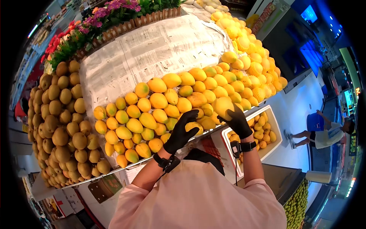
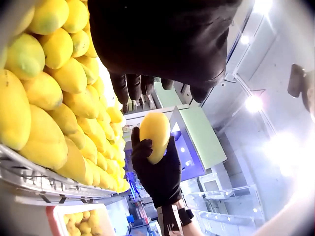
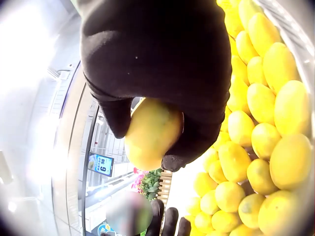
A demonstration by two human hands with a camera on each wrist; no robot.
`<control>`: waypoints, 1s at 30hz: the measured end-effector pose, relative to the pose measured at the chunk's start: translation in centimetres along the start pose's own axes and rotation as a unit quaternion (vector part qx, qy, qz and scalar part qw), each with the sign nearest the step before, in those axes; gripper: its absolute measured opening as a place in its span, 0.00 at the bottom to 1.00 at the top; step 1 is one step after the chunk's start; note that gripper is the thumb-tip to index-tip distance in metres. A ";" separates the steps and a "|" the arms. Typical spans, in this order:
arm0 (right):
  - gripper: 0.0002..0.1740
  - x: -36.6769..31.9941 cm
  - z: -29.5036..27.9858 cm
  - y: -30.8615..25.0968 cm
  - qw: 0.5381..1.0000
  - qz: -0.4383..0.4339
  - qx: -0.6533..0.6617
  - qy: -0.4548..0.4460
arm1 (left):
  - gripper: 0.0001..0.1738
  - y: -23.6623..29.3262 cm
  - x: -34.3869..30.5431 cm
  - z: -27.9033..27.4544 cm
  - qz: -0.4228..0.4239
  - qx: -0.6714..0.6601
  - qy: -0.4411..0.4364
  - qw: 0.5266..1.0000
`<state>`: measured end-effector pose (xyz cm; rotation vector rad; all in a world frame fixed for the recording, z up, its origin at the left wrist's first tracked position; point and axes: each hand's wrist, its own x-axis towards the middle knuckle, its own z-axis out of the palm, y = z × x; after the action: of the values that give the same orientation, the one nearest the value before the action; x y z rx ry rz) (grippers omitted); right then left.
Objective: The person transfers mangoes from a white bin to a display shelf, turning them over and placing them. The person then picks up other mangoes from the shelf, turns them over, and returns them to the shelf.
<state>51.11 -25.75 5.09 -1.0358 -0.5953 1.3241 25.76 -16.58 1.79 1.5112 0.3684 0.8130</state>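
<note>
Black gloves cover both hands. My right hand (image 1: 239,122) grips a yellow mango (image 1: 223,107) above the front right part of the mango rows (image 1: 158,100). The right wrist view shows this mango (image 3: 153,133) between the thumb and fingers of the right hand (image 3: 157,64). My left hand (image 1: 180,133) hovers by the front edge of the rows, fingers and thumb spread apart. In the left wrist view, the left hand (image 2: 162,44) has nothing visible in its grasp, and beyond it the right hand (image 2: 160,172) holds the mango (image 2: 155,135) upright.
Kiwifruit (image 1: 61,135) are piled at the left, net-wrapped yellow fruit (image 1: 257,68) at the right. Newspaper-like sheets (image 1: 152,47) lie behind the mangoes, beside a small fence (image 1: 139,20) with flowers. A white box (image 1: 280,131) of yellow fruit stands below the right hand. Someone (image 1: 324,135) is farther right.
</note>
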 end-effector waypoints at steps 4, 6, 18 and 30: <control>0.31 4.4 -1.3 -3.0 0.996 -0.037 -0.075 0.040 | 0.29 0.6 -0.6 -0.8 -0.041 -0.032 0.016 0.999; 0.28 6.8 -1.9 -4.2 0.984 -0.063 -0.150 0.074 | 0.27 0.1 -0.8 -1.1 -0.065 -0.027 0.016 0.997; 0.37 22.5 -6.3 -8.3 0.877 -0.067 -0.459 0.121 | 0.23 -0.2 0.3 0.4 -0.059 -0.042 0.099 0.992; 0.36 31.0 -11.5 -4.0 0.798 -0.124 -0.588 0.049 | 0.24 -0.5 -0.1 0.5 -0.071 -0.016 0.146 0.987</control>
<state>68.98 1.23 -2.76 -1.9086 -1.5046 0.5469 26.17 -16.94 1.29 1.3201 0.6688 0.9243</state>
